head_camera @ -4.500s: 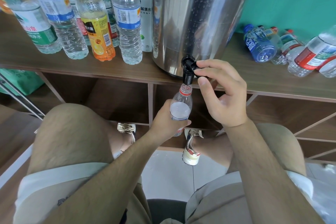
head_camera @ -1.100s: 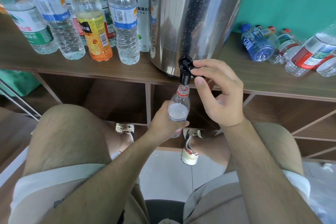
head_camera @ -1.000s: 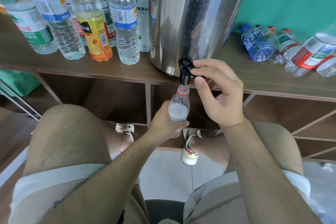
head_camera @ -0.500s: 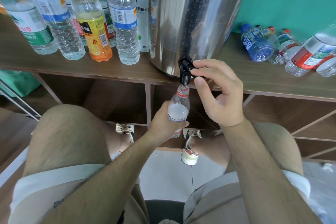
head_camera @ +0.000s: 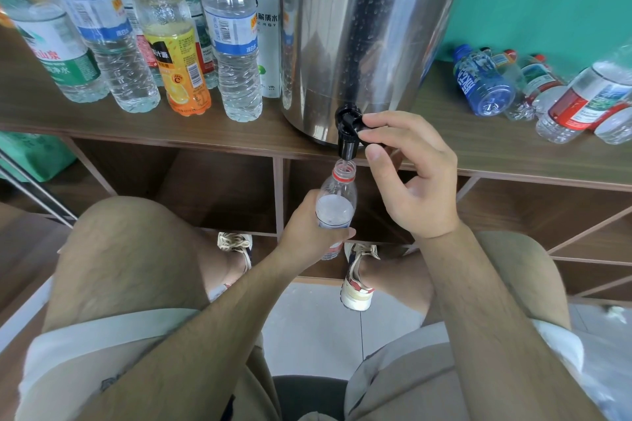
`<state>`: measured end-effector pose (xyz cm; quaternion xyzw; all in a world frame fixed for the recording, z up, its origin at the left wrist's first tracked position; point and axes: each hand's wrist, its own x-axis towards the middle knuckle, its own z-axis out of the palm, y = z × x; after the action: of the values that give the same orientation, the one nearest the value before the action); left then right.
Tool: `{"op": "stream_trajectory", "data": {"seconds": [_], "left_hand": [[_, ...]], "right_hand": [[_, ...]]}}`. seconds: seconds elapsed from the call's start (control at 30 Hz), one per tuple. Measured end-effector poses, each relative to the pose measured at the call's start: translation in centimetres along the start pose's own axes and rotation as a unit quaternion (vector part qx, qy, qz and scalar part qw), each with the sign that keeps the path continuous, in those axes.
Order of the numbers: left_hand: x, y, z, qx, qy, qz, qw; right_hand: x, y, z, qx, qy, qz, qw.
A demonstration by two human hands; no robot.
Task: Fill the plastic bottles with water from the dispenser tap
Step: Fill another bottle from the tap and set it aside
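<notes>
Almost nothing has moved since the earlier frames: both hands keep their places, and the only visible shift is a slight drift of the view, so the fill is simply carrying on. On the left of the surface [head_camera: 212, 128] stand capped, full bottles [head_camera: 236, 44], apparently finished, among them an orange juice bottle [head_camera: 174, 55]. The left hand [head_camera: 307, 232] is closed in a firm grip around the small bottle [head_camera: 337, 205], holding it upright with its open mouth just under the black tap [head_camera: 349, 133]. The water inside looks to stand near the shoulder, though the exact level is hard to read. The tap juts from the steel dispenser [head_camera: 362, 27], and the right hand [head_camera: 413, 174] pinches its lever between thumb and forefinger, a closed grip holding it open, I judge. Further right, other bottles [head_camera: 485, 85] lie on their sides, seemingly waiting. With the neck nearly reached, the next call is likely to release the lever before it overflows.
</notes>
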<state>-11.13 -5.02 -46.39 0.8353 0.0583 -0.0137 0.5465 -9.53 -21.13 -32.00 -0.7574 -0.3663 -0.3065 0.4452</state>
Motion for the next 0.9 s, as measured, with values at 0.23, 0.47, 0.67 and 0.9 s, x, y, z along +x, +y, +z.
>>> {"op": "stream_trajectory", "data": {"seconds": [0.23, 0.47, 0.67, 0.9], "left_hand": [[-0.03, 0.00, 0.02, -0.008, -0.004, -0.004, 1.000], [-0.03, 0.03, 0.03, -0.011, -0.001, -0.007, 1.000], [0.00, -0.06, 0.03, -0.008, -0.003, -0.007, 1.000], [0.01, -0.01, 0.04, -0.008, -0.001, -0.010, 1.000]], "right_hand": [[-0.04, 0.04, 0.02, 0.001, -0.001, 0.000, 1.000], [-0.07, 0.18, 0.09, 0.005, 0.003, -0.003, 1.000], [-0.08, 0.23, 0.06, 0.007, 0.001, -0.004, 1.000], [-0.10, 0.19, 0.10, 0.006, 0.003, -0.002, 1.000]]}}
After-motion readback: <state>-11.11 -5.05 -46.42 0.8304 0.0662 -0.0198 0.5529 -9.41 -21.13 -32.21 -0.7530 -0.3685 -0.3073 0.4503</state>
